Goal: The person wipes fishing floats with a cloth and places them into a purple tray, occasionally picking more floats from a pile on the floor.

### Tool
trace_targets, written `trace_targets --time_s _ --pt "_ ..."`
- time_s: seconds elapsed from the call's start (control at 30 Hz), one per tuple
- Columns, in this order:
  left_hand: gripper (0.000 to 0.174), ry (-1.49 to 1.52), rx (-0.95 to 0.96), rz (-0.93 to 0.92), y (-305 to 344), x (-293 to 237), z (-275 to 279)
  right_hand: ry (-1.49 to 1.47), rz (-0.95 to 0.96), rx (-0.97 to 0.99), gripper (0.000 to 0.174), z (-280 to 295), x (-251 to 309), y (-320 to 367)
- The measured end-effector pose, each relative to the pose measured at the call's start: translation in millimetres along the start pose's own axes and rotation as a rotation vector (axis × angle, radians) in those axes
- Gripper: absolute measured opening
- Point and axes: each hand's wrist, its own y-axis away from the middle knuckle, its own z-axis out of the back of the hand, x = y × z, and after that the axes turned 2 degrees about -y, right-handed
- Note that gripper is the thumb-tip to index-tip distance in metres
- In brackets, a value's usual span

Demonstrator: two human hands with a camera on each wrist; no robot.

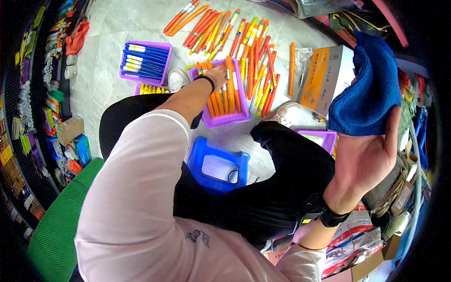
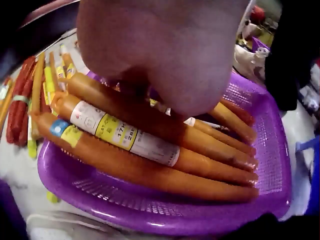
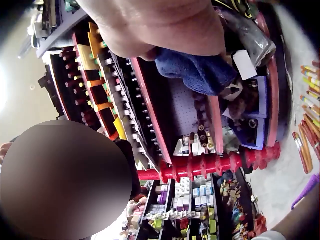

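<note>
Several orange tubes, some with white labels, lie side by side in a purple basket. Over their upper part is my left hand, touching them; its fingertips are hidden. In the left wrist view, the hand bends down over the orange tubes, and the purple basket's rim shows in front. My right hand is raised at the right, holding a blue cloth that covers most of its fingers. The right wrist view shows the hand with the blue cloth hanging from it.
Red, orange and yellow tubes lie spread on the floor beyond the basket. A basket of blue tubes stands at left, a cardboard box at right. A blue stool stands between the legs; shelves line the left side.
</note>
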Motion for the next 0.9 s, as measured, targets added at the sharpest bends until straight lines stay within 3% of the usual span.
trace_targets --time_s 0.17,0.27,0.47,0.53,0.67,0.87,0.9 --pt "0.044 0.223 0.070 0.111 7 -3 6 -0.023 0.007 0.054 0.053 2 -1 1" --pt "0.048 0.154 -0.086 0.135 2 -9 -16 -0.026 0.004 0.058 0.053 3 0 1" --pt "0.053 0.308 0.047 0.164 12 -5 5 0.039 0.045 0.073 0.055 -1 -4 -5" --pt "0.055 0.309 -0.064 0.165 17 -6 1 0.048 0.051 0.089 0.054 -1 -4 -4" --pt "0.051 0.432 -0.067 0.064 37 6 16 0.012 0.093 0.010 0.047 -8 -3 -2" --pt "0.050 0.378 -0.356 -0.231 48 21 20 -0.033 0.098 -0.017 0.043 -3 5 4" --pt "0.050 0.372 -0.307 -0.305 61 21 45 -0.025 0.107 -0.034 0.043 -4 6 6"
